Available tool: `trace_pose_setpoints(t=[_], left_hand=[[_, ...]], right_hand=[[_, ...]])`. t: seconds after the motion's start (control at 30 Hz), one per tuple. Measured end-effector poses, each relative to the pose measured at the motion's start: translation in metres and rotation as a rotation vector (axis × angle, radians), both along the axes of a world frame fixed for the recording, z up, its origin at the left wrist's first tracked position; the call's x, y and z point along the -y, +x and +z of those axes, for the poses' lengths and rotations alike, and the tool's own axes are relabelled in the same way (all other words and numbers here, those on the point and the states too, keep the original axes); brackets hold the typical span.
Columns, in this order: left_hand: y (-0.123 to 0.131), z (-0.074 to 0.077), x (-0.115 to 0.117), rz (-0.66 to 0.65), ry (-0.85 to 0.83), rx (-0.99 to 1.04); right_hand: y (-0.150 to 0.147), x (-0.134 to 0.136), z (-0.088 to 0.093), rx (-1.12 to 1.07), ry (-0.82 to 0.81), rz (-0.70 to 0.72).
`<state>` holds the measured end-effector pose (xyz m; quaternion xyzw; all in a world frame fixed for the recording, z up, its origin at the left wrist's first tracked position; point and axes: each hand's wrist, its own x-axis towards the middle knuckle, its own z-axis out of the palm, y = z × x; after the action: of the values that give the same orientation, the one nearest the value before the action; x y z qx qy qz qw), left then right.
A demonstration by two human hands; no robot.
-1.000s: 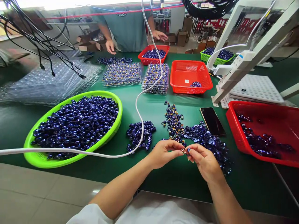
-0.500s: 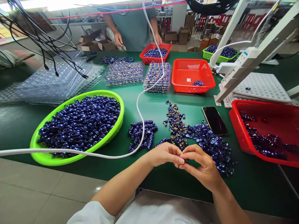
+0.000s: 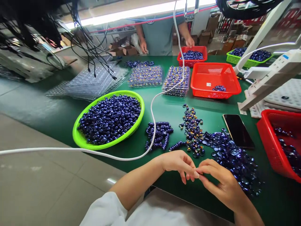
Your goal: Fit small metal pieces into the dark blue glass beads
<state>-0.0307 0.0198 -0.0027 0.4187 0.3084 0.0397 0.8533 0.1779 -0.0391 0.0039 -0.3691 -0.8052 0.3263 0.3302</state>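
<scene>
My left hand [image 3: 182,165] and my right hand [image 3: 217,174] meet fingertip to fingertip above the near edge of the green table. Both are closed in a pinch, and whatever sits between the fingertips is too small and hidden to name. Just beyond them lies a pile of small dark-blue ring-like pieces with gold bits [image 3: 193,128]. Shiny dark-blue round caps [image 3: 235,157] are heaped beside my right hand. Stacked rows of dark-blue rings [image 3: 160,133] lie beyond my left forearm.
A lime-green basket [image 3: 141,116] heaped with dark-blue rings stands left. A white cable [image 3: 124,159] crosses the table. A phone [image 3: 238,130] and red baskets [image 3: 270,141] [image 3: 215,70] are right. Filled clear trays [image 3: 145,75] stand behind; a co-worker [image 3: 157,34] stands opposite.
The view has turned left, so things appear shifted to the right. My hands stay together, with the left fingers slightly more extended. The co-worker's hand is now at the far red basket.
</scene>
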Motion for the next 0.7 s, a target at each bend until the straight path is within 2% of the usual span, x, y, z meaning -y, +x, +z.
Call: trace_pose_setpoints(t=[0.1, 0.17, 0.23, 0.33, 0.43, 0.53, 0.7], left_hand=[[-0.005, -0.001, 0.014, 0.032, 0.01, -0.025], [-0.013, 0.003, 0.025, 0.077, 0.126, -0.089], [-0.027, 0.011, 0.034, 0.163, 0.399, -0.223], [-0.052, 0.018, 0.036, 0.342, 0.936, -0.514], [-0.073, 0.013, 0.029, 0.403, 1.306, -0.785], [-0.08, 0.001, 0.023, 0.316, 1.448, -0.917], [-0.078, -0.01, 0.021, 0.227, 1.533, -0.95]], right_hand=[[-0.005, 0.001, 0.0, 0.061, 0.028, 0.061], [-0.007, 0.002, 0.0, 0.103, 0.03, 0.075], [-0.006, 0.003, -0.001, 0.126, 0.019, 0.047], [-0.005, 0.004, 0.0, 0.102, 0.005, -0.03], [-0.007, 0.004, 0.001, 0.074, -0.005, -0.07], [-0.01, 0.003, 0.0, 0.062, -0.019, -0.072], [-0.012, 0.002, 0.0, 0.052, -0.079, -0.08]])
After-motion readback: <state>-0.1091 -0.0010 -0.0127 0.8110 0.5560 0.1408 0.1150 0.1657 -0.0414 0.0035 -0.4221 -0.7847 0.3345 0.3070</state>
